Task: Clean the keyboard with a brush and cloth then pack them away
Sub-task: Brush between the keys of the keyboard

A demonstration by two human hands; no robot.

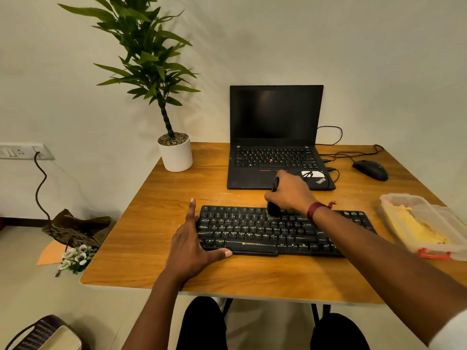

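- The left hand (pixel 192 245) is nearest, lying flat with its fingers straight and spread. The thumb runs along the front edge of the keyboard (pixel 285 232) and the fingers lie against its left end, so it braces the keyboard without gripping it.
- The keyboard lies on the table (pixel 151 223) between the two hands. It is probably light, stiff plastic that slides easily on the smooth wood, so that bracing matters. To lift it, take it by the two short ends, not by the keys, which may pop off.
- The right hand (pixel 290 194), just past the keyboard's far edge, is curled round the dark handle of the brush (pixel 273 209). The bristles point down and touch the upper key rows.
- The brush looks light, with a rigid handle and soft bristles. A grip low on the handle, as here, should give control, and light pressure should be enough.
- Right of the right forearm sits a clear plastic box (pixel 452 223) with a red latch, holding the yellow cloth (pixel 414 227). The cloth is soft and limp and could be pinched anywhere. The box is likely light and may shift when reached into.
- Beyond the right hand stands an open laptop (pixel 275 137), with a mouse (pixel 370 170) further right.
- Far beyond the left hand is a potted plant (pixel 175 154).
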